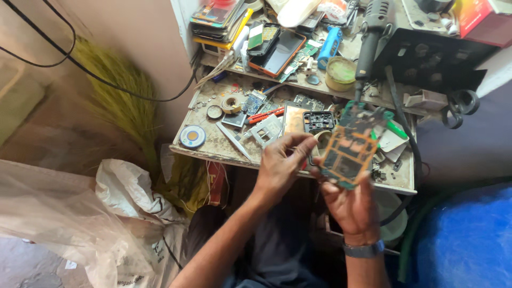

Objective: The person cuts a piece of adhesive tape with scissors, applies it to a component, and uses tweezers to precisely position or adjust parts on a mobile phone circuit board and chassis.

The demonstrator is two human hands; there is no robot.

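Note:
My right hand (349,205) holds up a green and copper phone circuit board (352,146) by its lower edge, tilted in front of the workbench. My left hand (280,162) is beside it on the left, fingers pinched near the board's left edge; whether it grips something small is unclear. A watch band circles my right wrist. Behind the board lies a black phone frame (318,121) and a coppery phone back plate (293,118).
The cluttered wooden workbench (213,149) carries phone parts, a round blue-rimmed tin (192,136), a red tool (265,114), stacked phones (277,50), a blue battery cell (329,47) and a black hot-air handle (370,37). A broom (120,96) and plastic bags (122,197) sit left.

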